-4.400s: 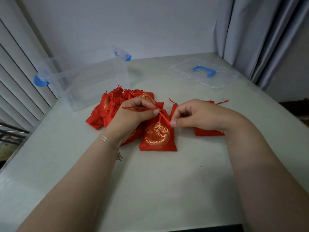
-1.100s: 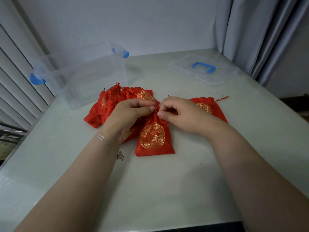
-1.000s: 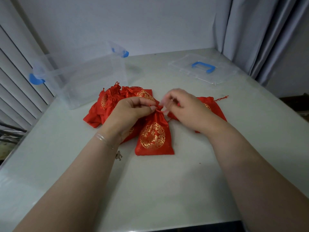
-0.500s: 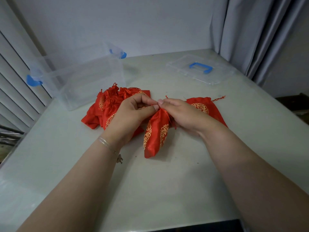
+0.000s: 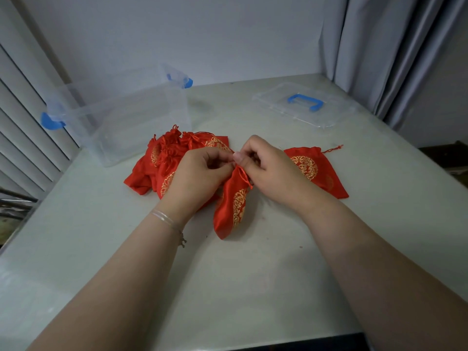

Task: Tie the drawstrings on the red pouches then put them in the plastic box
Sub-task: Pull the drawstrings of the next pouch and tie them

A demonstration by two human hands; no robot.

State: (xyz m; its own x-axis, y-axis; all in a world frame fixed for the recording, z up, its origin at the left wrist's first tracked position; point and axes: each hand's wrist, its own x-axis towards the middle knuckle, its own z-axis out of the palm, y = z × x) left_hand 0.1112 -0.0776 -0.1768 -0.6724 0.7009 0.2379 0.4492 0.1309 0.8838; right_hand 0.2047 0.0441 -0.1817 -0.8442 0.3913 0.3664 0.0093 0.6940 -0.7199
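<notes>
Pale and bare in front of us, the table [image 5: 240, 287] carries everything. At its middle our left hand [image 5: 200, 178] and right hand [image 5: 271, 171] both pinch the drawstring at the neck of one red pouch [image 5: 231, 209], its body hanging toward six o'clock. We judge the tying step is under way. A heap of pouches [image 5: 164, 160] lies at nine o'clock of our hands, another pouch [image 5: 316, 168] at three. Next we must cinch the knot, then carry the pouch to the plastic box [image 5: 121, 117] at ten o'clock.

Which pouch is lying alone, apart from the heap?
The flat pouch right of the right hand; the heap lies left, by the box.
</notes>
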